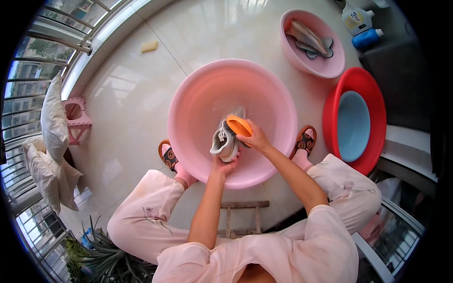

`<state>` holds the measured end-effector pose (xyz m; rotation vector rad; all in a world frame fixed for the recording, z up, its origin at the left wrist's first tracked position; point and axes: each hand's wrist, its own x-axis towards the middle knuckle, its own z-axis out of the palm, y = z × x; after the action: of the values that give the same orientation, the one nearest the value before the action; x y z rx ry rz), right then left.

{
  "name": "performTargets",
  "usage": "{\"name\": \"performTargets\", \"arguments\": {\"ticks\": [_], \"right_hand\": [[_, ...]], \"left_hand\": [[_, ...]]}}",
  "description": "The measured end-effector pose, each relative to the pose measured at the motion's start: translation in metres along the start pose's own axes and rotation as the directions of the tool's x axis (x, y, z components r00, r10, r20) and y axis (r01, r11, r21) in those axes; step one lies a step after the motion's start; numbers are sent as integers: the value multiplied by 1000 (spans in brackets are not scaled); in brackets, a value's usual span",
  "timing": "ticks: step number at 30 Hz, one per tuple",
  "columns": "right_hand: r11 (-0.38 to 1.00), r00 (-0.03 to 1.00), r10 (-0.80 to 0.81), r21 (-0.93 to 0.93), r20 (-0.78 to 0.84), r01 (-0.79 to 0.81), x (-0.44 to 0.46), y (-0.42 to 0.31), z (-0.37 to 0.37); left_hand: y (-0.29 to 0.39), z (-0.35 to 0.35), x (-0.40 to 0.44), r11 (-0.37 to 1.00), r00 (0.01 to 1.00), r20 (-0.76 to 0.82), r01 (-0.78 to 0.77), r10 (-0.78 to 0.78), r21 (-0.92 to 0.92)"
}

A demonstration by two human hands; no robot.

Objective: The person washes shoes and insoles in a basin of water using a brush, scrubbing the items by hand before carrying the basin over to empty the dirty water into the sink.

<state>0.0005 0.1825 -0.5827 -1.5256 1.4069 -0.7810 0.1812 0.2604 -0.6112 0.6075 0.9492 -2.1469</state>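
A white and grey sneaker [223,141] is held over the large pink basin [188,99] between my feet, its toe pointing away from me and its opening facing up. My left hand [227,164] grips the sneaker at the heel from below. In my right hand [255,139] is an orange-backed scrub brush [239,126], pressed against the right side of the sneaker near the toe. The brush's bristles are hidden beneath its back. Shallow, cloudy water seems to lie in the basin around the toe.
At the upper right, a smaller pink basin [289,49] holds insoles [309,37]. A red basin [332,118] with a blue basin [354,127] inside stands right. Bottles [368,38], a yellow sponge [149,46], a pink stool [78,120] and pillows [54,122] surround the floor area.
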Motion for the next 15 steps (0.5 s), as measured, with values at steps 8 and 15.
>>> {"name": "performTargets", "arguments": {"ticks": [8, 15], "right_hand": [[947, 997, -63, -318, -39, 48, 58, 42, 5], [969, 924, -214, -47, 318, 241, 36, -32, -28]], "left_hand": [[3, 4, -5, 969, 977, -134, -134, 164, 210], [-1, 14, 2, 839, 904, -97, -340, 416, 425]]}}
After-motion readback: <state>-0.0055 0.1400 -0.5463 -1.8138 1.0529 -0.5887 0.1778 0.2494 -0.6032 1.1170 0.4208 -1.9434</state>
